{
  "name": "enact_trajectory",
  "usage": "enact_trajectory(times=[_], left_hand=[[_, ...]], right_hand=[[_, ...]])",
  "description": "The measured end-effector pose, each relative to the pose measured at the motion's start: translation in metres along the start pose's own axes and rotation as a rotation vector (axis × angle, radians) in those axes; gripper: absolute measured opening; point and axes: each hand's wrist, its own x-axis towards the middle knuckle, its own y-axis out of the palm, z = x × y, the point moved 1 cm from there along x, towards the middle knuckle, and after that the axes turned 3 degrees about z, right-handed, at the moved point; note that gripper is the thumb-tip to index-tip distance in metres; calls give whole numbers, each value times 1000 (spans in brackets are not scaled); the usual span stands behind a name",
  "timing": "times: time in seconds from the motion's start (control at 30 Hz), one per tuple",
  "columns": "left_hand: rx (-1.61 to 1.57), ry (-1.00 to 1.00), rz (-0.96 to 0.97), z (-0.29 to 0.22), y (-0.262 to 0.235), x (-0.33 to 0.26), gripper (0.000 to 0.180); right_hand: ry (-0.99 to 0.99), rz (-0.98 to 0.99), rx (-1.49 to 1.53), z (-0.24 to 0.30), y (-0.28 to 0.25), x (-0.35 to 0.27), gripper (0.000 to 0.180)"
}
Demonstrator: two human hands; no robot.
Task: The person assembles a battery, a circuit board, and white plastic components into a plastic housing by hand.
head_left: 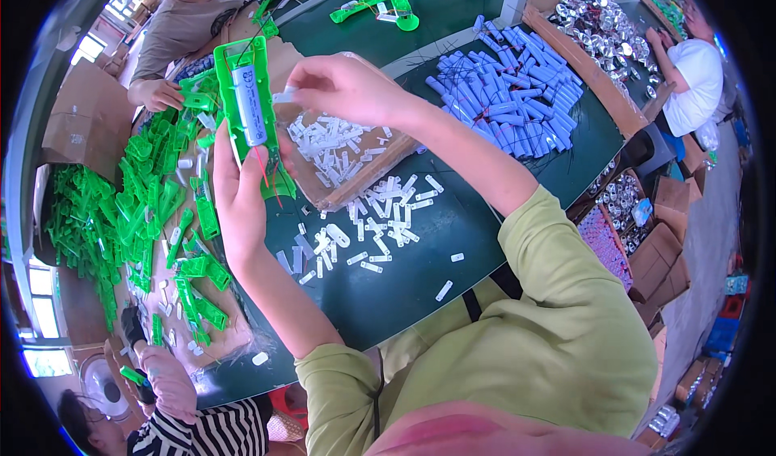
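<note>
My left hand (242, 205) is closed around the lower end of a green plastic casing (229, 104), held upright above the table. A blue cylindrical battery (250, 108) lies in the casing's hollow, and thin red wires hang out below it. Just right of the casing, my right hand (347, 88) pinches a small white plastic piece (284, 95), partly hidden by the fingers. Beneath that hand stands a shallow cardboard box (368, 175) with many similar white pieces in it. More loose white pieces (376, 228) lie on the green table (420, 282) in front of it.
A heap of blue batteries (509, 92) with wires lies to the right. Green casings (137, 205) are piled on the left. Shiny reflector cups (598, 35) fill a carton at far right. Co-workers sit at far left (182, 31), right (695, 80) and lower left (202, 436).
</note>
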Motion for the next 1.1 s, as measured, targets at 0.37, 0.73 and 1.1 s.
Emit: enact_trajectory(times=[0.37,0.73,1.1], left_hand=[[-13,-21,26,10,2,3,45],[-22,-57,48,16,12,4,38],[111,-60,89,12,8,7,41]], right_hand=[[43,-15,444,24,-7,-15,16],[-9,0,398,18,-14,-15,14],[11,-38,389,20,-19,-14,13]])
